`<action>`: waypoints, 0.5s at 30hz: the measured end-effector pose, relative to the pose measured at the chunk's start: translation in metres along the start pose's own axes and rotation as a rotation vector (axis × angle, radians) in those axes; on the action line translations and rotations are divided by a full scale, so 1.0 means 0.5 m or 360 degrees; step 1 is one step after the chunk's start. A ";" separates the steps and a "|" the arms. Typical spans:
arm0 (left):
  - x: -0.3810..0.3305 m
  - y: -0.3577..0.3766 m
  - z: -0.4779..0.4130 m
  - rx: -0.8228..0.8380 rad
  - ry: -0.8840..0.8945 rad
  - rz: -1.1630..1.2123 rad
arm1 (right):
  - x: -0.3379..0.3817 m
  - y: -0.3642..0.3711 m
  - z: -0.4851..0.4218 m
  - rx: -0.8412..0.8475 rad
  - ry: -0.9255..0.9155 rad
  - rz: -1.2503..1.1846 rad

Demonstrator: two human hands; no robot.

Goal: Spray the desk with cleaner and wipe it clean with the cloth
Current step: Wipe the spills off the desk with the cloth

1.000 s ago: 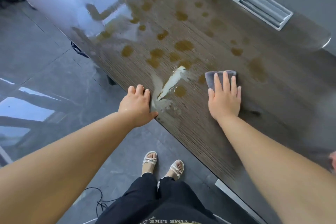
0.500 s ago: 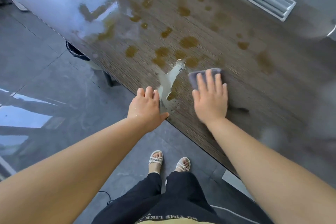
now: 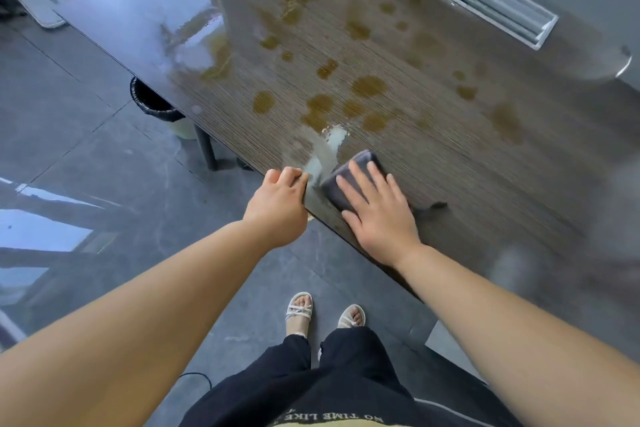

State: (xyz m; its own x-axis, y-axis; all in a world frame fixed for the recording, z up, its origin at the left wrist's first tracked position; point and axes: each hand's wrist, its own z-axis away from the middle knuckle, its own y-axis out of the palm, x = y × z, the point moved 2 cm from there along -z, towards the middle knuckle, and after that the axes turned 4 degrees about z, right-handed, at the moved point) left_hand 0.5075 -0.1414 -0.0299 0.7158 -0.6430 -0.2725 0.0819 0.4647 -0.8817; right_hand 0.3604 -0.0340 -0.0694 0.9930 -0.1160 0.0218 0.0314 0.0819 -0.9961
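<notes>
Head view: tabletop (image 3: 450,156) streaked with brown spots and a pale wet smear (image 3: 325,152). Right hand (image 3: 377,208), fingers spread flat, presses folded cloth (image 3: 349,173) near front edge, long axis running toward far right. Left hand (image 3: 277,208) curls over the edge. Risk: liquid pushed off onto floor (image 3: 86,135).

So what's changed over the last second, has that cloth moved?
Yes. The right hand slid the grey cloth left and toward the desk's near edge, up to the pale wet streak. The left hand stayed gripping that edge. The brown stains farther back look unchanged.
</notes>
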 end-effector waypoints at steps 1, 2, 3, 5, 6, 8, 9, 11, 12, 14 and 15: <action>0.005 0.002 0.002 -0.0005 0.0000 0.0026 | -0.025 0.000 0.014 0.0041 -0.0229 0.0018; 0.008 0.004 0.003 -0.0001 -0.0002 0.0051 | -0.058 0.000 0.023 0.0102 -0.0367 0.0063; 0.010 0.004 0.004 0.0005 -0.0003 0.0075 | -0.089 -0.001 0.024 0.0129 -0.0381 0.0097; 0.011 0.000 0.006 0.0010 -0.0006 0.0121 | -0.126 -0.010 0.006 0.0146 -0.0053 0.0094; 0.011 -0.003 0.006 0.0009 -0.0007 0.0134 | -0.123 -0.009 -0.010 0.0173 0.0233 0.0061; 0.010 -0.004 0.005 0.0006 -0.0004 0.0139 | -0.076 -0.010 -0.038 0.0126 0.0716 0.0058; 0.009 -0.005 0.004 0.0006 -0.0004 0.0143 | -0.045 -0.012 -0.049 0.0110 0.0795 0.0061; 0.011 -0.006 0.005 0.0011 -0.0008 0.0155 | 0.008 -0.010 -0.042 0.0055 0.0572 0.0028; 0.012 -0.007 0.005 0.0013 -0.0003 0.0154 | 0.017 -0.004 -0.025 0.0036 0.0307 0.0011; 0.014 -0.008 0.005 0.0006 0.0010 0.0147 | -0.007 0.003 0.018 0.0044 -0.0237 0.0022; 0.014 -0.009 0.004 0.0002 0.0016 0.0149 | -0.041 0.005 0.033 0.0053 -0.0366 0.0076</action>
State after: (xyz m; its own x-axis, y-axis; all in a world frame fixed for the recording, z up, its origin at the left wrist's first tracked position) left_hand 0.5134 -0.1466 -0.0268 0.7133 -0.6027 -0.3578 0.0157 0.5241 -0.8515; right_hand 0.3422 -0.0152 -0.0711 0.9931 0.1169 -0.0026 -0.0162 0.1150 -0.9932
